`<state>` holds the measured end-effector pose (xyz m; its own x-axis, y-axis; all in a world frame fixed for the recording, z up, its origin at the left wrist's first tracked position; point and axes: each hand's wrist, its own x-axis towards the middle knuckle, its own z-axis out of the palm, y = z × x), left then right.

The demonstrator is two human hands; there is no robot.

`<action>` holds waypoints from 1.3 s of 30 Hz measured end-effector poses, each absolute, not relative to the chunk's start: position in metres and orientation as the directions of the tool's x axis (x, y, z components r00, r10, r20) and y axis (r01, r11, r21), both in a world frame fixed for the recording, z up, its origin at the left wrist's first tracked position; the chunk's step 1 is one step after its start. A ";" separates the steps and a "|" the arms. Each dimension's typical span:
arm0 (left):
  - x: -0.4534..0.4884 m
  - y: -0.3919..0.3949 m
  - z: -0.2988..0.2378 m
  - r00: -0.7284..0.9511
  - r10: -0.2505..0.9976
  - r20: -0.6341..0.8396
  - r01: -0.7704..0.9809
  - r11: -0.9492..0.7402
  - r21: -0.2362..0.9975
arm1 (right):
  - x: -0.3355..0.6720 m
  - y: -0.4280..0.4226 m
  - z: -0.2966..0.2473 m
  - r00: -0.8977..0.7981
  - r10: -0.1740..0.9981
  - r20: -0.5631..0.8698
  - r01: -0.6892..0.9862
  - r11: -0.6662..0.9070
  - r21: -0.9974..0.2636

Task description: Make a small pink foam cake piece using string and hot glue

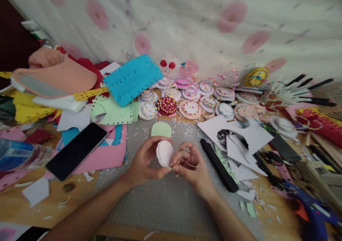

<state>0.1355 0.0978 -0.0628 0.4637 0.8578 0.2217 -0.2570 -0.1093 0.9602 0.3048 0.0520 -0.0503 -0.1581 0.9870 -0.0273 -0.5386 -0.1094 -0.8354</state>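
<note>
Above the grey cutting mat (149, 205), my left hand (145, 162) grips a small white round foam piece (165, 153) by its edges, fingers over the top and thumb below. My right hand (189, 166) is closed at the piece's right edge, its fingertips pinching a thin pale strand (191, 163) that loops out to the right. The fingertips of both hands nearly meet at the lower edge of the piece. Just beyond them, a pale green foam disc (161, 130) lies flat on the mat.
Small decorated hats (190, 108) crowd the back. At left are a phone (77, 151), a plastic bottle (18, 155), a blue foam sheet (133, 79) and a peach visor (58, 73). White scraps (240, 137), a black bar (217, 165) and a blue glue gun (307, 202) lie at right.
</note>
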 end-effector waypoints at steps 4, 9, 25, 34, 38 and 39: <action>0.136 0.097 -0.062 0.459 0.859 0.226 -0.266 -0.110 0.958 | 0.303 0.051 -0.049 -0.118 0.993 0.000 -0.535 -0.063 -0.842; 0.135 0.098 -0.062 0.463 0.857 0.224 -0.273 -0.103 0.957 | 0.303 0.050 -0.050 -0.127 0.991 -0.045 -0.522 -0.105 -0.846; 0.135 0.102 -0.059 0.415 0.870 0.266 -0.267 -0.163 0.950 | 0.303 0.051 -0.048 -0.094 0.994 -0.064 -0.486 -0.102 -0.868; 0.136 0.104 -0.063 0.374 0.865 0.334 -0.279 -0.238 0.930 | 0.303 0.053 -0.046 -0.018 0.999 -0.035 -0.400 -0.040 -0.915; 0.136 0.103 -0.063 0.382 0.861 0.337 -0.287 -0.236 0.928 | 0.302 0.054 -0.047 -0.020 1.000 -0.012 -0.409 -0.020 -0.912; 0.136 0.103 -0.062 0.387 0.861 0.331 -0.287 -0.228 0.930 | 0.302 0.054 -0.047 -0.016 1.000 -0.008 -0.411 -0.014 -0.912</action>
